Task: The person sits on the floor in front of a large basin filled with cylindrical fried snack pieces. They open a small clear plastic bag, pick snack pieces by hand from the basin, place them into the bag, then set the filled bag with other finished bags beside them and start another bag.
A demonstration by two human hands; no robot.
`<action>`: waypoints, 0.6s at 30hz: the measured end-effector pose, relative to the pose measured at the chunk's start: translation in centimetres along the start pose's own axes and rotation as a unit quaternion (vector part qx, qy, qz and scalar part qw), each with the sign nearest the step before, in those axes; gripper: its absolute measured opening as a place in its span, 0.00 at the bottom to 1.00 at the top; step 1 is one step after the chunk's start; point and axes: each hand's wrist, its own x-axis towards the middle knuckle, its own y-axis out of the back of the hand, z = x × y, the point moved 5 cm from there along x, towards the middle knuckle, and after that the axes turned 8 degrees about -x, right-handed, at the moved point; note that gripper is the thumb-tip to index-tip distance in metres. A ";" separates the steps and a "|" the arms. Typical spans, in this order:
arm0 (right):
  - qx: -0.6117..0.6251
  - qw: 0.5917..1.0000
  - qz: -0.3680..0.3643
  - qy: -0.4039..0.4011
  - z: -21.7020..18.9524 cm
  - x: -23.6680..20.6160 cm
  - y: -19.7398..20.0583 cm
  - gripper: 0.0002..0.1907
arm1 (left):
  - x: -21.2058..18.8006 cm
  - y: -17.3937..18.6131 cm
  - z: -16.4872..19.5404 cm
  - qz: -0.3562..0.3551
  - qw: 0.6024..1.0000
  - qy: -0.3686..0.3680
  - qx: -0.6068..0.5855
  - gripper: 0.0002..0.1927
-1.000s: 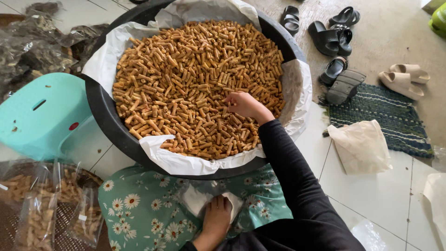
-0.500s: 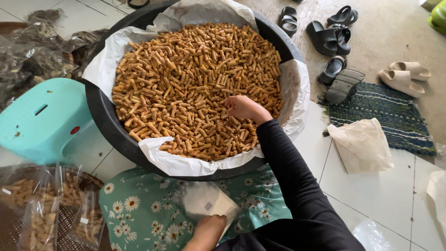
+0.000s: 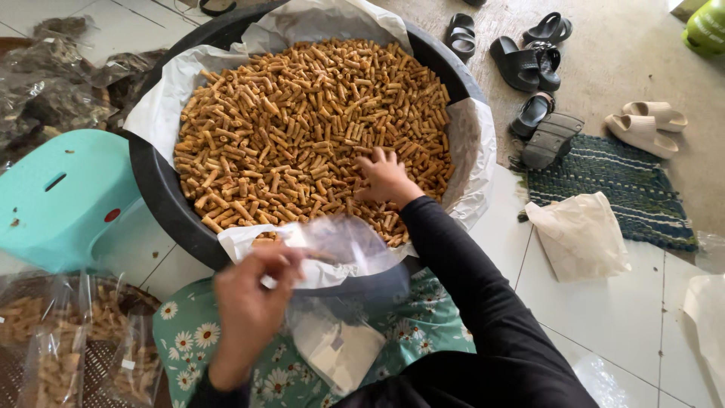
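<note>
The right hand [image 3: 387,179] lies palm down on the heap of golden-brown snack sticks [image 3: 302,128], fingers spread and curled into the pile, so that it touches the sticks without clearly enclosing any; its black sleeve [image 3: 468,295] runs back toward the body. The sticks fill a wide black tub [image 3: 162,196] lined with white paper [image 3: 476,151], which spreads out ahead of and to both sides of that hand. The left hand [image 3: 249,302] is raised just nearer the body than the tub's rim, its fingers closed in a pinch on a clear plastic bag [image 3: 340,245]; the bag is blurred and hangs open from that grip, reaching across toward the right forearm. Under the left hand lies a teal cloth with white flowers [image 3: 423,325], and on it, just beside the left wrist, a flat stack of more clear bags [image 3: 340,351]. To the left of the left hand sits a turquoise plastic stool [image 3: 64,196] touching the tub's side, and nearer, a woven tray with filled bags of sticks [image 3: 53,355]. Well to the right of the right hand, past the tub, black sandals [image 3: 529,64] and pale slippers [image 3: 646,125] sit by a dark woven mat [image 3: 612,189], with a white cloth bag [image 3: 581,234] on the tiled floor [image 3: 627,317].
</note>
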 end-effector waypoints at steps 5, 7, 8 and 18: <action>-0.004 0.990 -0.132 0.042 -2.9 -0.9 -1.0 0.58 | 8.2 0.6 -0.7 0.132 0.964 -0.169 0.158 0.08; -0.003 0.987 -0.146 0.065 -3.7 -1.3 -1.1 0.59 | 12.7 -0.3 -3.3 0.106 0.941 -0.224 0.232 0.05; 0.012 0.987 -0.146 0.074 -3.8 -1.7 -1.0 0.60 | 14.8 -0.8 -5.6 0.128 0.961 -0.150 0.192 0.04; 0.038 0.980 -0.148 0.128 -6.6 -1.5 -2.6 0.59 | 20.9 -6.0 -18.1 0.132 0.937 -0.117 0.302 0.11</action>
